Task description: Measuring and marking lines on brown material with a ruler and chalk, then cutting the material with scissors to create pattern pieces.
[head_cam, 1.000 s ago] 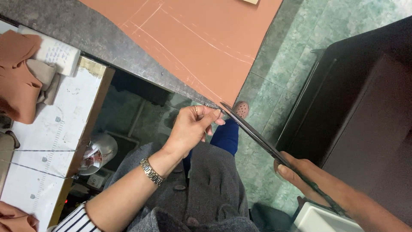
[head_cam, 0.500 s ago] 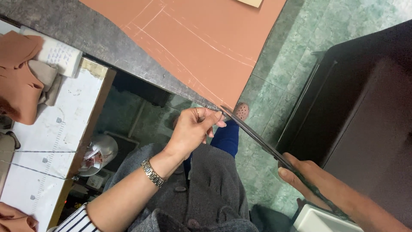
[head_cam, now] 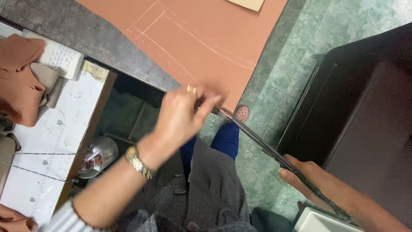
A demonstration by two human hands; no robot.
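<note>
- At the near edge of the desk (head_cam: 86, 34), the left hand (head_cam: 182, 116) is closed in a pinch on the hanging corner of the terracotta fabric (head_cam: 206, 38), thumb and fingertips pressed together on the cloth.
- From that hand, the bulk of the fabric spreads away toward 12 and 1 o'clock across the dark grey desk, with pale chalk lines running over it on a slant from 10 to 4 o'clock.
- Long tailor's scissors (head_cam: 253, 137) lie on a diagonal: tips at the fabric corner, just beside the left fingers, and handles down at 4 o'clock.
- Down there, the right hand (head_cam: 313, 182) is wrapped around the scissor handles; I cannot tell how far the blades stand apart, since they read as one dark line.
- Judged from this, the left hand is the nearer one to the cloth, while the right reaches it only through the blades, whose long axis points toward 10 o'clock into the corner.
- Off at 9 o'clock, a white ruled board (head_cam: 47, 146) and a folded piece of the same orange cloth (head_cam: 19, 81) lie well apart from both hands.
- Below the desk edge, green floor tiles (head_cam: 309, 56) show.
</note>
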